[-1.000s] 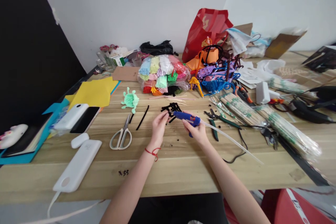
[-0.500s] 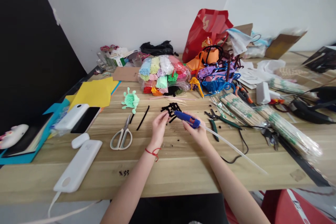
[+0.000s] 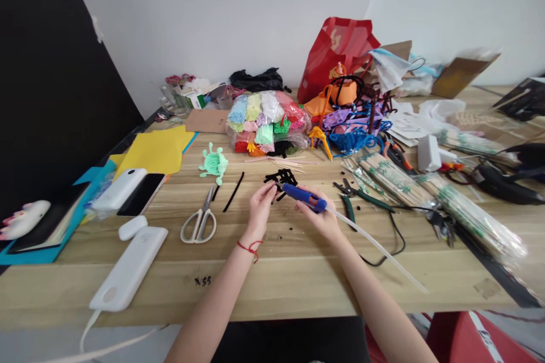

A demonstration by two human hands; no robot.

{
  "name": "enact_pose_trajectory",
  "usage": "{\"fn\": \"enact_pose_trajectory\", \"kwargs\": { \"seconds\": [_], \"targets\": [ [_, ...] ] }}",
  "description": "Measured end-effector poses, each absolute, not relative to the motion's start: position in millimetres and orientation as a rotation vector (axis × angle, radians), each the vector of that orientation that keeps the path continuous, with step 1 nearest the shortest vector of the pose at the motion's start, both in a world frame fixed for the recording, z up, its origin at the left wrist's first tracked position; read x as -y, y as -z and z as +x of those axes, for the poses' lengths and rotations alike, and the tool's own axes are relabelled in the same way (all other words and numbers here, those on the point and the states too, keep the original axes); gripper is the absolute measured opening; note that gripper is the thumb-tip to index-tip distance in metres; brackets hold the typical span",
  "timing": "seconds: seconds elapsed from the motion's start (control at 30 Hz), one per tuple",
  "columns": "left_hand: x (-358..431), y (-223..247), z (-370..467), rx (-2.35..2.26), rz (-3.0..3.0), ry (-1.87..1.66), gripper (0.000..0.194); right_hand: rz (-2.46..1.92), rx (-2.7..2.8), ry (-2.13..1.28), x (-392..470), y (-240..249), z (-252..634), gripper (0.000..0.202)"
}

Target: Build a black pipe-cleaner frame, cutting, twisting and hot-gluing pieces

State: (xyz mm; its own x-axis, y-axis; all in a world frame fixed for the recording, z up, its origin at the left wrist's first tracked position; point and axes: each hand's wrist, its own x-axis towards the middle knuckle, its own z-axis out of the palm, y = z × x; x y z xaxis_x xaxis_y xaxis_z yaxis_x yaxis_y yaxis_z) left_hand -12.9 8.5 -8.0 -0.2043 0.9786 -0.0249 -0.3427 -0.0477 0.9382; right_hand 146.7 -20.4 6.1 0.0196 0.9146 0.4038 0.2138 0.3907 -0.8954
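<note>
My right hand (image 3: 320, 216) is wrapped round a blue glue gun (image 3: 303, 195), its nozzle pointing left. A long translucent glue stick (image 3: 378, 247) trails out of its back end toward the table's front edge. My left hand (image 3: 261, 209) is pinched at the fingertips on a small black fuzzy piece (image 3: 277, 186), right at the nozzle tip. How far the nozzle touches it I cannot make out. Just beyond both hands lies a cluster of short black pipe cleaner pieces (image 3: 288, 176) on the wooden table (image 3: 264, 289).
White-handled scissors (image 3: 198, 226), a black pipe cleaner strip (image 3: 234, 191) and a mint-green fuzzy figure (image 3: 214, 163) lie left. Green-handled pliers (image 3: 349, 210), a black cable (image 3: 402, 238) and bagged wooden sticks (image 3: 472, 210) lie right. Bagged colourful pipe cleaners (image 3: 266, 119) sit behind.
The glue gun has tilted slightly, and its glue stick's free end has swung down and left. The left fingertips have come closer to the nozzle with the black piece. The view has shifted slightly.
</note>
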Motion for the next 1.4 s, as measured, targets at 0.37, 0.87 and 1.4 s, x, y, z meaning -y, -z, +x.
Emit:
{"fn": "enact_pose_trajectory", "kwargs": {
  "seconds": [0.37, 0.87, 1.4],
  "targets": [
    [-10.9, 8.7, -15.9, -1.094, 0.845, -1.554, 0.035, -1.092, 1.359, -0.469, 19.7, -13.0, 150.2, 0.038],
    [-11.5, 3.9, -18.9, -1.120, 0.840, -1.575, 0.038, -1.856, 1.886, 0.107, -7.9, 25.5, 200.8, 0.071],
    [2.8, -4.9, -3.2, -1.031, 1.079, -1.399, 0.029, -1.127, 1.633, -0.516, -0.6, -7.5, 165.8, 0.034]
  ]
}}
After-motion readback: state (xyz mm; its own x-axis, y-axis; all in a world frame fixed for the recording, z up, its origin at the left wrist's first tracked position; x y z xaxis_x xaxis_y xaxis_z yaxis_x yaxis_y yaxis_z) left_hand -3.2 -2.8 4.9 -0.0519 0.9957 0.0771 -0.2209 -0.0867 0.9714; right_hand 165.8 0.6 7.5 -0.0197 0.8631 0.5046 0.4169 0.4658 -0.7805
